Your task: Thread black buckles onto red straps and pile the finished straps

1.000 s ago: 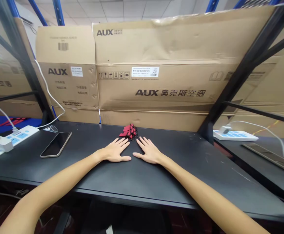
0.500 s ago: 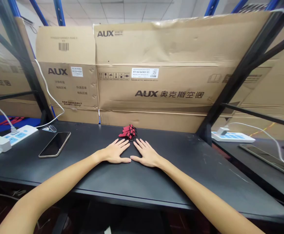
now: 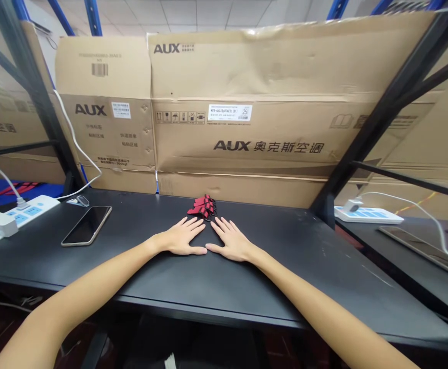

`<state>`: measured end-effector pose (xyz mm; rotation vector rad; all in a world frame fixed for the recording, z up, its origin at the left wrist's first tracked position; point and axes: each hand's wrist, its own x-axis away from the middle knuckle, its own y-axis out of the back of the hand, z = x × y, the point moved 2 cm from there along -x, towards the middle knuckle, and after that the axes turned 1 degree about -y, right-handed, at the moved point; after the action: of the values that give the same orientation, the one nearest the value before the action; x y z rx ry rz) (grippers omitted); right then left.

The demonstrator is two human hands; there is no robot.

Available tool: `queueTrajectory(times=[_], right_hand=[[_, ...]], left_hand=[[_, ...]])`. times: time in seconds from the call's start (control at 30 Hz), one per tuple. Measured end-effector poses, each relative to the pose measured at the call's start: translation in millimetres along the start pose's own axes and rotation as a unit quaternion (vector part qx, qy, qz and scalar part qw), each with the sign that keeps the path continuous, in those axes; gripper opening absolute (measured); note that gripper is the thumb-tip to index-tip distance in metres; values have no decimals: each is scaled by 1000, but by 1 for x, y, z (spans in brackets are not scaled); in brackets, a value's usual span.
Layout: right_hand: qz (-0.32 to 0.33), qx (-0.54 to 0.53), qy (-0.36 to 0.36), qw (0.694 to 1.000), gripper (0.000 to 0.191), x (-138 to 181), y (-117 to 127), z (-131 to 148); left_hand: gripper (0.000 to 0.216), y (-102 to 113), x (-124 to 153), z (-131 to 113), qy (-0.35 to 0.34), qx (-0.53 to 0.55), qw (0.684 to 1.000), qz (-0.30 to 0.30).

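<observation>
Looking like a makeshift workshop
AUX carton panels [image 3: 278, 72] are screening a black tabletop [image 3: 316, 246]; metal struts [image 3: 387, 105] are flanking it.

Single head-worn view. Looks from above the near side of the black table [image 3: 293, 287], facing forward and down. Close range: left hand [image 3: 184, 238] and right hand [image 3: 230, 242] fall near mid-view, forearms [image 3: 112, 271] running in from the near corners. Cardboard panels [image 3: 285, 77] at far side, nearly square to lens. Wide field: ceiling [image 3: 197, 15] above, neighbouring table [image 3: 420, 271] at right.
</observation>
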<state>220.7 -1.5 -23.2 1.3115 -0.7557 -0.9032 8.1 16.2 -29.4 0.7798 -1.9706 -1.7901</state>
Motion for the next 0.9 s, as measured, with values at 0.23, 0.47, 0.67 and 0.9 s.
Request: queueTrajectory(times=[0.23,0.47,0.67,0.9], right_hand=[[1,-4,0,1000,92,1,2,2],[-4,-10,-1,1000,92,0,2,2],[-10,-20,-4,1000,91,0,2,2],[-11,-33,-13,999,91,-2,1,4]], left_hand=[[84,1,0,0,0,6,1000,-2],[83,1,0,0,-3,10,1000,-13],[84,2,1,-1,-6,16,1000,-23],[84,3,1,-1,-4,27,999,-17]])
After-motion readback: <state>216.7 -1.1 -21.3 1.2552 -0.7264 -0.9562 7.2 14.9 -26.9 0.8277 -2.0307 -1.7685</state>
